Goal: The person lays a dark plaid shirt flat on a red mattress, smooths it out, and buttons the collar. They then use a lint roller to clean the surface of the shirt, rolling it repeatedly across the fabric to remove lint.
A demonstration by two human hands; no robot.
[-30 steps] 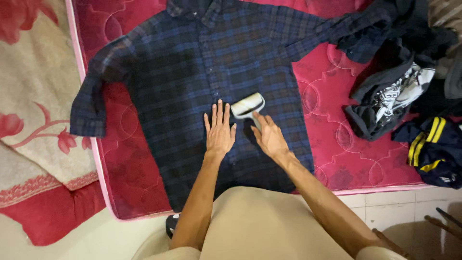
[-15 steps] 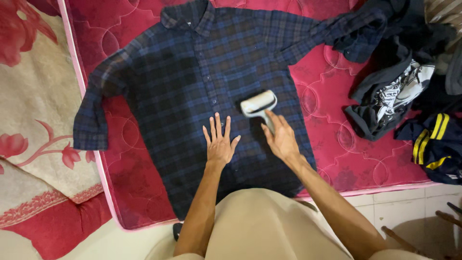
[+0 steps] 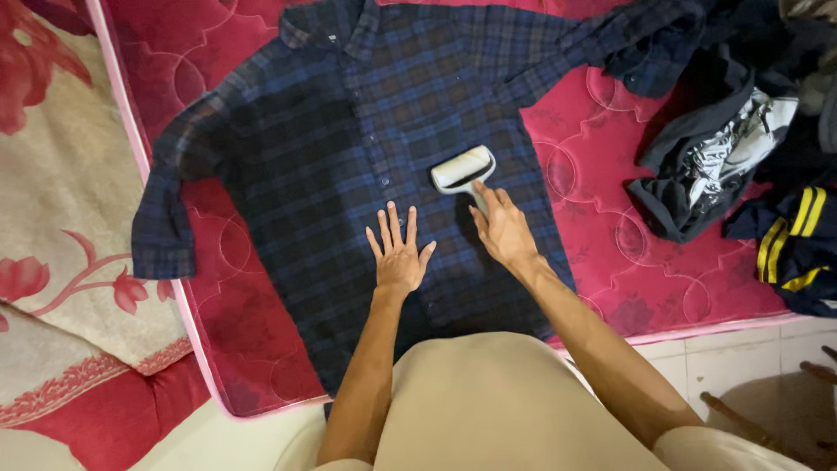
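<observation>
Nearest us, our left hand (image 3: 398, 255) lies flat with fingers spread on the lower front of the plaid shirt (image 3: 366, 157), pressing the cloth to the red mattress (image 3: 610, 235). Just right of it on the shirt, our right hand (image 3: 504, 231) has its grip closed around the handle of the lint roller (image 3: 464, 169). The roller head rests on the shirt's mid front, right of the button line. We judge the lower middle as the part being worked; the chest, collar and sleeves lie beyond. The handle runs away from us, the head crosswise, tilted up to the right. Right of the shirt lies a pile of clothes (image 3: 741, 148).
</observation>
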